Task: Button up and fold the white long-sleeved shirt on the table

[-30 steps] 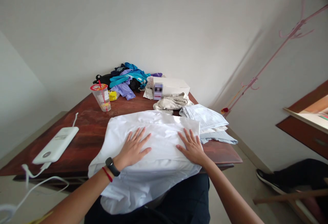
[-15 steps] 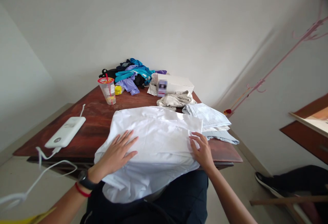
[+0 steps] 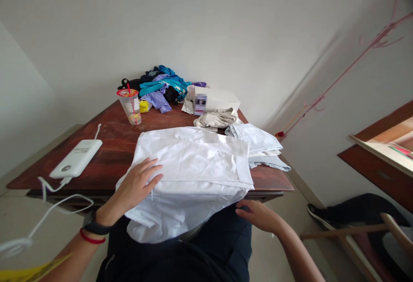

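white cloth (image 3: 193, 157) lies across the tabletop's (image 3: 111, 153) front edge, lower part drooping over it. left hand (image 3: 135, 184) rests on the white cloth, fingers slightly apart. right hand (image 3: 260, 214) i see off it, just outside the front edge near the right corner, fingers loosely bent, thumb a little apart. folded clothes (image 3: 258, 138) by the right edge; power bank (image 3: 77, 158) toward the front left corner.

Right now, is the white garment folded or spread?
Only partly folded: the white garment lies layered on the table, left hand on it, its lower part hanging loosely over the near edge.
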`<state>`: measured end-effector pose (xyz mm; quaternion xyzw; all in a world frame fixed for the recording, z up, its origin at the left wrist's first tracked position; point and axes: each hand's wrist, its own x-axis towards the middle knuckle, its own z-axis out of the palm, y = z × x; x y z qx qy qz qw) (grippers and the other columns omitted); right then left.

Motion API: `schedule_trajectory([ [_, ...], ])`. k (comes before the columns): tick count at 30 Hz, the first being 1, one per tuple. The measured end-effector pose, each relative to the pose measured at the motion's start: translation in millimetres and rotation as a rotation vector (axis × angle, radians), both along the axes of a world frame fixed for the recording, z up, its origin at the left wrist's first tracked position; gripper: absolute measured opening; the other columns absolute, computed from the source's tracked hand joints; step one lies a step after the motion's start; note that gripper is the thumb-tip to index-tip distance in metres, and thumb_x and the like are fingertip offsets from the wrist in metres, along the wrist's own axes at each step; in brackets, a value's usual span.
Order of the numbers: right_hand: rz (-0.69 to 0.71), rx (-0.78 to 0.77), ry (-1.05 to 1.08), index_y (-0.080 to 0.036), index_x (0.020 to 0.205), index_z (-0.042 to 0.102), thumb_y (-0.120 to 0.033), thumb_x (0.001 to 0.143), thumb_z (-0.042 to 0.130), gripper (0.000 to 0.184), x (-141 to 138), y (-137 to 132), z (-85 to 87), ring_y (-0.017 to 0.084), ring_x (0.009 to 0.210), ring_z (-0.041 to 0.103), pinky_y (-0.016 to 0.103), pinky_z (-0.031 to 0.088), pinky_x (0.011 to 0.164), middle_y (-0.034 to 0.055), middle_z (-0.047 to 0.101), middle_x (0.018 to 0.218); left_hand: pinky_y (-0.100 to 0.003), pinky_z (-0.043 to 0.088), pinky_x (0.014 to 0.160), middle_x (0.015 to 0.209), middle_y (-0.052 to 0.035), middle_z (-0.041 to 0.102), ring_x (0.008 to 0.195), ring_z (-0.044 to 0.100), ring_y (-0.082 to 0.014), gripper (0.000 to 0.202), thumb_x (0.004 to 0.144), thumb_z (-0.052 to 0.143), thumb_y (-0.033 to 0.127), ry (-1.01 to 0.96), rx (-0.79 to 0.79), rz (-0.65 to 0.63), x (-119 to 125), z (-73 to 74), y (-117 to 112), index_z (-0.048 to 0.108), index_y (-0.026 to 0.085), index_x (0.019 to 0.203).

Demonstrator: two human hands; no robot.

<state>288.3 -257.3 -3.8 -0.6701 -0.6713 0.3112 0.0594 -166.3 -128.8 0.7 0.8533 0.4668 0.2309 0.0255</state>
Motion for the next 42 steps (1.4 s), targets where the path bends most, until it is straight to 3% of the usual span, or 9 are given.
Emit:
schedule_trajectory([
  [5, 0.017, -0.026, 0.143, -0.028, 0.122, 0.077, -0.055, 0.092, 0.057, 0.046, 14, 4, -8.3, 0.029, 0.115, 0.070, 0.041, 0.052, 0.104, 0.0072, 0.074, 0.128, -0.047, 0.047, 0.116, 0.139, -0.0078, 0.067, 0.139, 0.054, -0.0291, 0.047, 0.105, 0.044, 0.054, -0.101, 0.017, -0.031, 20, 21.0, -11, 0.073, 0.023, 0.124],
  [10, 0.064, -0.044, 0.219, -0.027, 0.136, 0.070, -0.053, 0.093, 0.059, 0.052, 12, 4, -9.3, 0.030, 0.118, 0.069, 0.044, 0.051, 0.106, 0.0089, 0.071, 0.134, -0.043, 0.050, 0.113, 0.135, -0.0075, 0.068, 0.131, 0.059, -0.0256, 0.033, 0.105, 0.051, 0.041, -0.163, -0.016, -0.204, 49, 37.4, -38, 0.073, 0.024, 0.121],
  [15, 0.088, 0.028, 0.281, -0.026, 0.122, 0.078, -0.051, 0.096, 0.056, 0.042, 5, 8, 4.6, 0.031, 0.108, 0.072, 0.045, 0.054, 0.100, 0.0071, 0.078, 0.118, -0.040, 0.055, 0.101, 0.125, -0.0084, 0.070, 0.117, 0.064, -0.0238, 0.025, 0.104, 0.054, 0.031, -0.167, -0.108, -0.416, 83, 48.4, -65, 0.072, 0.024, 0.119],
  [19, 0.062, -0.030, 0.464, -0.023, 0.117, 0.081, -0.059, 0.095, 0.060, 0.047, 0, 11, 21.2, 0.031, 0.106, 0.071, 0.043, 0.055, 0.096, 0.0070, 0.080, 0.111, -0.038, 0.056, 0.093, 0.117, -0.0084, 0.070, 0.105, 0.066, -0.0235, 0.020, 0.100, 0.059, 0.026, -0.170, -0.155, -0.477, 103, 51.8, -73, 0.073, 0.024, 0.115],
  [25, -0.116, -0.111, 0.716, -0.018, 0.120, 0.079, -0.058, 0.089, 0.071, 0.051, -1, 9, 34.9, 0.031, 0.109, 0.072, 0.046, 0.056, 0.097, 0.0127, 0.079, 0.111, -0.034, 0.053, 0.085, 0.106, -0.0060, 0.072, 0.096, 0.066, -0.0224, 0.018, 0.099, 0.061, 0.024, -0.173, -0.206, -0.483, 102, 46.2, -73, 0.072, 0.024, 0.113],
  [31, -0.388, -0.068, 1.093, -0.016, 0.111, 0.081, -0.047, 0.078, 0.087, 0.046, -4, 15, 29.9, 0.027, 0.102, 0.074, 0.050, 0.054, 0.104, 0.0125, 0.080, 0.104, -0.029, 0.045, 0.073, 0.088, -0.0025, 0.070, 0.079, 0.065, -0.0179, 0.016, 0.100, 0.057, 0.027, -0.135, -0.404, -0.353, 66, 33.8, -78, 0.071, 0.021, 0.094],
  [36, -0.462, -0.040, 1.334, -0.017, 0.115, 0.079, -0.038, 0.080, 0.088, 0.041, -9, 22, 21.4, 0.026, 0.106, 0.074, 0.052, 0.051, 0.109, 0.0135, 0.079, 0.110, -0.027, 0.043, 0.074, 0.089, -0.0013, 0.071, 0.079, 0.065, -0.0175, 0.013, 0.095, 0.064, 0.031, -0.095, -0.615, -0.221, 36, 24.0, -88, 0.071, 0.021, 0.094],
  [39, -0.482, -0.024, 1.412, -0.020, 0.122, 0.076, -0.036, 0.081, 0.088, 0.046, -13, 24, 19.1, 0.025, 0.107, 0.074, 0.053, 0.049, 0.110, 0.0133, 0.077, 0.120, -0.027, 0.045, 0.081, 0.096, -0.0006, 0.073, 0.087, 0.067, -0.0192, 0.012, 0.089, 0.070, 0.031, -0.111, -0.668, -0.232, 41, 16.2, -97, 0.072, 0.023, 0.098],
  [42, -0.495, 0.000, 1.466, -0.021, 0.126, 0.074, -0.036, 0.079, 0.089, 0.052, -19, 25, 18.9, 0.025, 0.110, 0.073, 0.055, 0.046, 0.113, 0.0133, 0.074, 0.129, -0.030, 0.047, 0.086, 0.107, -0.0021, 0.074, 0.095, 0.069, -0.0230, 0.022, 0.085, 0.075, 0.034, -0.132, -0.686, -0.265, 71, 5.7, -104, 0.074, 0.025, 0.105],
])
